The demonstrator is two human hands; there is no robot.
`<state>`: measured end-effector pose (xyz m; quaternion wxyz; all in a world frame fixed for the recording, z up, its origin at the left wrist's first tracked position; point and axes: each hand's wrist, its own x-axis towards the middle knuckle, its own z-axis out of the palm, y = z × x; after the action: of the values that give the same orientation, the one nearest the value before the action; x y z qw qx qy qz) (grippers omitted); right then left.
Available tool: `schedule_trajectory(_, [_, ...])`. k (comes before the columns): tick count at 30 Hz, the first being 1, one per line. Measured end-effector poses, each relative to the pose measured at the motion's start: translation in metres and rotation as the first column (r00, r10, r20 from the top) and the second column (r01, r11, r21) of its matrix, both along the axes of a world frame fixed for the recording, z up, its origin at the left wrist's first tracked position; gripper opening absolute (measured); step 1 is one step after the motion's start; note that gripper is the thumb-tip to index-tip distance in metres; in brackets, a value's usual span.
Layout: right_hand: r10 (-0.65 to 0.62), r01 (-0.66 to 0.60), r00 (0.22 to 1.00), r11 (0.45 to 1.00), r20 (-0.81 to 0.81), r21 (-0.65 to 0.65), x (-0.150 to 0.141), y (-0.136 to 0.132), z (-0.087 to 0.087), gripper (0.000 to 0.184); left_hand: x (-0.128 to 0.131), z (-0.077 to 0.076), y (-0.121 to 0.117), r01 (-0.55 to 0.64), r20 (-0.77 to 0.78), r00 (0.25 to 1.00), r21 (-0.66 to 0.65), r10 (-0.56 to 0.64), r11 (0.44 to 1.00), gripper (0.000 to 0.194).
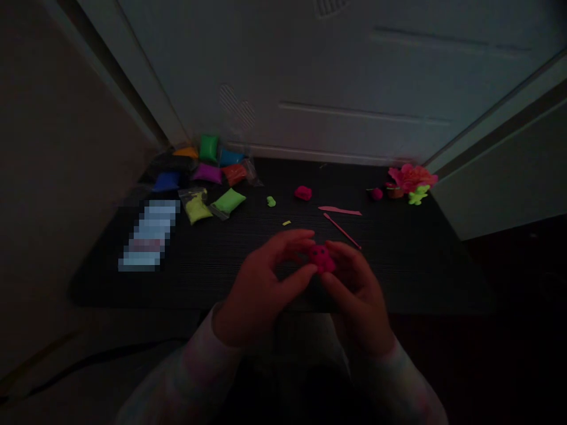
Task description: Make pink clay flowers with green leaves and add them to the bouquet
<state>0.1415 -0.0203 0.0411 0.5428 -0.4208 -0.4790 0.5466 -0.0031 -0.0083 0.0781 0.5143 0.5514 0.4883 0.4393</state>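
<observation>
Between my two hands, above the front part of the dark table, is a small pink clay figure (321, 258) with two dark eye spots. My left hand (270, 277) pinches it from the left with thumb and fingers. From the other side, my right hand (357, 289) grips it with the thumb below and fingers curled behind. Beyond the hands lie a pink modelling knife (340, 210) and a thin pink modelling stick (342, 230). A pink clay lump (303, 193), a small green clay piece (271, 202) and a tiny yellow bit (286, 223) rest nearby.
Several bags of coloured clay, among them a light green bag (228, 202) and a yellow bag (197, 208), cover the back left. A blurred-out phone-like rectangle (150, 233) lies at left. At back right sit a pink flower (411, 177) and a yellow-green figure (418, 195).
</observation>
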Motion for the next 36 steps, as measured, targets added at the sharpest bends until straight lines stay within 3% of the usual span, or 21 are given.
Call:
schedule_trajectory(9, [0.039,-0.039,0.999,0.998,-0.002,-0.047,-0.001,0.007,-0.015,0.029,0.001,-0.022,0.012,0.002,0.074,0.997,-0.089,0.004,0.996,0.036])
schedule_trajectory(15, [-0.077,0.078,0.976,0.997,0.202,0.003,0.004,0.013,-0.022,0.035,0.006,-0.025,0.017,0.008,0.013,1.000,-0.091,-0.007,0.996,0.038])
schedule_trajectory(19, [-0.086,0.061,0.935,0.995,0.345,0.082,0.007,0.017,-0.025,0.036,0.008,-0.027,0.016,-0.004,0.003,1.000,-0.098,0.004,0.995,0.037])
schedule_trajectory(26, [-0.126,0.075,0.885,0.989,0.448,0.130,0.016,0.028,-0.020,0.030,0.006,-0.037,0.019,-0.055,0.014,0.998,-0.119,0.057,0.991,0.036])
schedule_trajectory(30, [-0.296,0.204,0.816,0.951,0.496,0.232,0.042,0.065,-0.014,0.031,0.001,-0.054,0.021,-0.127,-0.063,0.990,-0.079,0.122,0.989,0.034])
schedule_trajectory(33, [-0.389,0.270,0.753,0.918,0.531,0.290,0.067,0.111,-0.012,0.035,-0.003,-0.064,0.020,-0.168,-0.139,0.977,-0.022,0.164,0.986,0.032])
schedule_trajectory(36, [-0.457,0.300,0.642,0.889,0.616,0.347,0.084,0.157,-0.014,0.040,-0.004,-0.068,0.020,-0.173,-0.193,0.966,0.028,0.175,0.985,0.029])
